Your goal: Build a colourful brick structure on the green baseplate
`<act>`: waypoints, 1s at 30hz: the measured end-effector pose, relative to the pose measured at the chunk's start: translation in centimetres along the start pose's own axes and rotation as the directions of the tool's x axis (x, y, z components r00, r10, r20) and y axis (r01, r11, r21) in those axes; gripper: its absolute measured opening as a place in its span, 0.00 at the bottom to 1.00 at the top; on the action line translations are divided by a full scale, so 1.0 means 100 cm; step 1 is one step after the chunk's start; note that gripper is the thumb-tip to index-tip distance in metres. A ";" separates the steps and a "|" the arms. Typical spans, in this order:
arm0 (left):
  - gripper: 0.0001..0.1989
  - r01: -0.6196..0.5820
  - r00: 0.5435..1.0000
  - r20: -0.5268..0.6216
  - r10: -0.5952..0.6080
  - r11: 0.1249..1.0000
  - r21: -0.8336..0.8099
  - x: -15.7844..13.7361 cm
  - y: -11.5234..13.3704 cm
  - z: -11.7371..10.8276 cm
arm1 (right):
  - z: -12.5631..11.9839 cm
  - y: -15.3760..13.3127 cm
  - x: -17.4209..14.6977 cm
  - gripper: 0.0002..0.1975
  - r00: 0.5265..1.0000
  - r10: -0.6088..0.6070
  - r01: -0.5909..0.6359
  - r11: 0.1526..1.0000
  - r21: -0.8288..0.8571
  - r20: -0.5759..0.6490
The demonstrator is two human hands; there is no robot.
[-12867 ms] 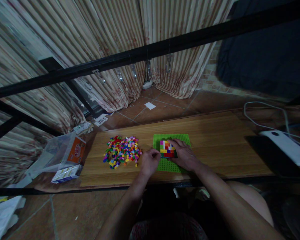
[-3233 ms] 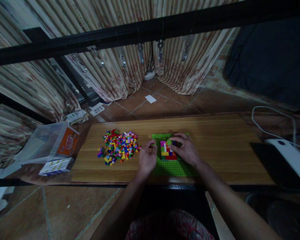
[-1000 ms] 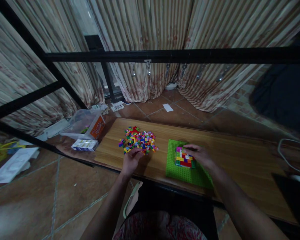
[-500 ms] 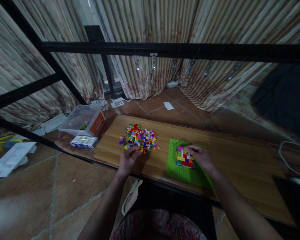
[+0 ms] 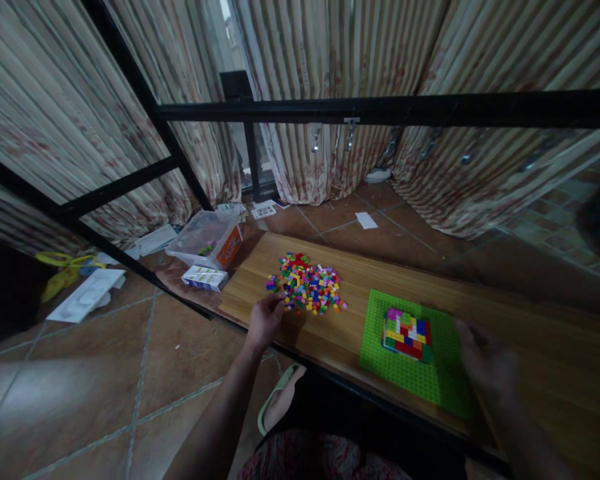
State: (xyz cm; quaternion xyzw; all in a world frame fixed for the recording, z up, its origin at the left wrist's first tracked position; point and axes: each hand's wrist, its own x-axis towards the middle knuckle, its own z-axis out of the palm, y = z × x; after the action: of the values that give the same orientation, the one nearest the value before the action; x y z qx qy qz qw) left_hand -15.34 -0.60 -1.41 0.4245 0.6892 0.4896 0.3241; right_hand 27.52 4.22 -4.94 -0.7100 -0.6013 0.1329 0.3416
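Observation:
Loose, many-coloured building bricks (image 5: 313,287) lie in a pile on the wooden bench. My left hand (image 5: 267,320) is at the pile's near left edge, thumb and fingertips pinched together. Whatever may be between them is too small to make out. On a green studded baseplate (image 5: 395,377) stands a roughly square block of joined bricks (image 5: 405,333), its top a patchwork of red, yellow, white, blue and magenta. My right hand (image 5: 487,360) is just off the baseplate's right edge, apart from the block. Motion smears its fingers.
A clear plastic box (image 5: 205,240) with an orange label and a small white-and-purple carton (image 5: 205,278) stand left of the bench (image 5: 530,340). Beyond it runs a black metal rail (image 5: 380,110) with curtains behind. White foam packaging (image 5: 85,295) lies on the tiled floor.
My right hand has left the brick block and moved right, past the baseplate's edge. My left hand stays by the pile, now nearer its left end. The whole view has shifted.

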 end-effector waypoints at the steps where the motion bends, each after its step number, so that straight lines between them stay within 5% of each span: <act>1: 0.12 -0.017 1.000 -0.008 0.018 0.999 0.051 0.004 0.001 -0.001 | -0.001 0.008 -0.002 0.23 1.000 0.016 -0.017 0.997 -0.070 -0.021; 11: 0.13 -0.110 0.986 -0.052 0.160 0.845 0.524 0.044 0.019 0.001 | 0.009 0.023 -0.004 0.19 0.981 -0.159 0.125 0.958 -0.259 -0.112; 16: 0.13 -0.001 0.984 -0.149 0.099 0.838 0.546 0.049 0.009 -0.023 | 0.010 0.028 -0.003 0.19 0.977 -0.187 0.150 0.946 -0.288 -0.104; 30: 0.15 -0.090 0.995 0.030 0.099 0.684 0.724 0.059 -0.007 -0.020 | 0.013 0.025 -0.003 0.17 0.976 -0.177 0.130 0.942 -0.310 -0.130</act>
State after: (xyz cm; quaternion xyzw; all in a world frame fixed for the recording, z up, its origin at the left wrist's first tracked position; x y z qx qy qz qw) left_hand -19.77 3.79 -1.61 0.5501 0.8053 0.1967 0.1010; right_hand 28.59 4.26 -7.52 -0.7127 -0.6394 -0.0430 0.2853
